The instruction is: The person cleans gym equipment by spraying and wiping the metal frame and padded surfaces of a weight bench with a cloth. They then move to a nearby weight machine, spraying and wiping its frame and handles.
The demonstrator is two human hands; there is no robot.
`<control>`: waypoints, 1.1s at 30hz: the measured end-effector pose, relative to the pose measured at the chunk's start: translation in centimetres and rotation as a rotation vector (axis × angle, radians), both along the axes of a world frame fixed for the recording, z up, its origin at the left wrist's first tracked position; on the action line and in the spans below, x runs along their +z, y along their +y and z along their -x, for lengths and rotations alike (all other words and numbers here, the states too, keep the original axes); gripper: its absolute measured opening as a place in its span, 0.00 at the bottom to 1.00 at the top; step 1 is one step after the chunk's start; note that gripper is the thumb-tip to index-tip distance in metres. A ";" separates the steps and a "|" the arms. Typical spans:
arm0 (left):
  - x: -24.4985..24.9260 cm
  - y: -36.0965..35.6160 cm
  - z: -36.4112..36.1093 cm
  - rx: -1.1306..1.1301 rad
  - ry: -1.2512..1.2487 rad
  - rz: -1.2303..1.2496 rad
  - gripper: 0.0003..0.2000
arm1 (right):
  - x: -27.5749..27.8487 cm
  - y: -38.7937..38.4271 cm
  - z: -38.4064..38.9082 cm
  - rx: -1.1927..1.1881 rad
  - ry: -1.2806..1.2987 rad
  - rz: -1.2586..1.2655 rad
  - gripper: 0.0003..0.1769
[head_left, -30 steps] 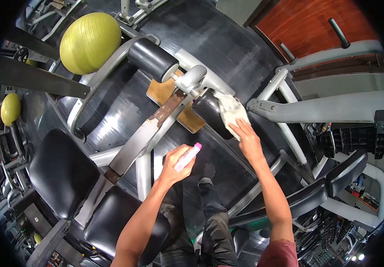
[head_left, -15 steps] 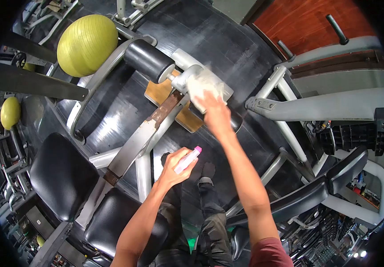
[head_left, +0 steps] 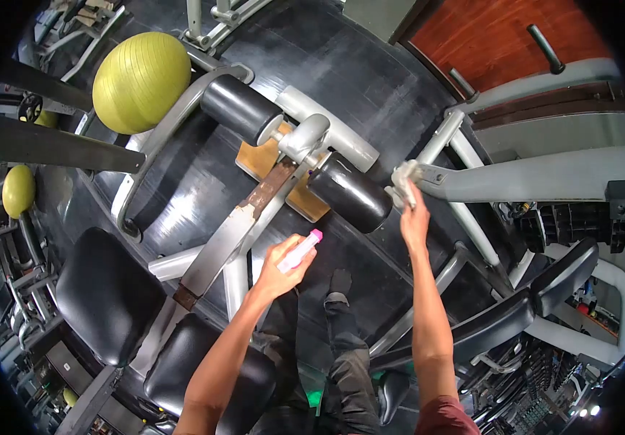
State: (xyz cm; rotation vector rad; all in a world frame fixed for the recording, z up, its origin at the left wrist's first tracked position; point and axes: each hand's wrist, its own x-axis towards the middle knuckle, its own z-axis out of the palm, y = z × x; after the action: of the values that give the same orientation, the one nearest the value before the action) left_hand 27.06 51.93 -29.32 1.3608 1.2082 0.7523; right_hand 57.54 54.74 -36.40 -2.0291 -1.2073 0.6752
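Note:
My left hand (head_left: 280,267) is wrapped round a small whitish bottle with a pink top (head_left: 301,251), in front of the machine's scuffed grey beam (head_left: 219,246). A crumpled off-white cloth (head_left: 403,181) is gripped in my right hand (head_left: 415,216), just past the outer end of the right black foam roller (head_left: 351,192). That roller's surface shows a shiny patch. Its partner, the left black roller (head_left: 242,111), sits across a silver joint (head_left: 305,138) at the beam's top.
A yellow exercise ball (head_left: 141,82) rests on a frame at upper left. Black padded seats (head_left: 109,297) lie at lower left. A thick grey machine arm (head_left: 537,175) reaches in from the right, near the cloth. Wooden footplates (head_left: 260,157) sit below the rollers.
My right hand has swung right with the cloth, off the silver joint and right roller, uncovering both. My left hand has risen slightly, still holding the bottle.

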 end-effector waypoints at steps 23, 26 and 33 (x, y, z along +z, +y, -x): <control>-2.4 0.6 -0.7 0.124 0.009 0.046 0.04 | 3.4 -6.4 3.9 -0.292 0.235 -0.163 0.21; -2.0 0.7 -0.7 0.084 0.001 0.004 0.04 | 4.0 -7.1 2.3 -0.414 0.321 -0.242 0.21; -2.9 0.1 -1.5 0.059 -0.071 -0.040 0.06 | 8.3 -2.7 3.3 -0.387 0.206 -0.361 0.22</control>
State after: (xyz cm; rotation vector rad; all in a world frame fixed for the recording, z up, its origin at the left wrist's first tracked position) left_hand 28.53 52.02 -32.26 1.3246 1.1868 0.8641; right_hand 54.29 52.08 -28.08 -1.7672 -0.7262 0.4270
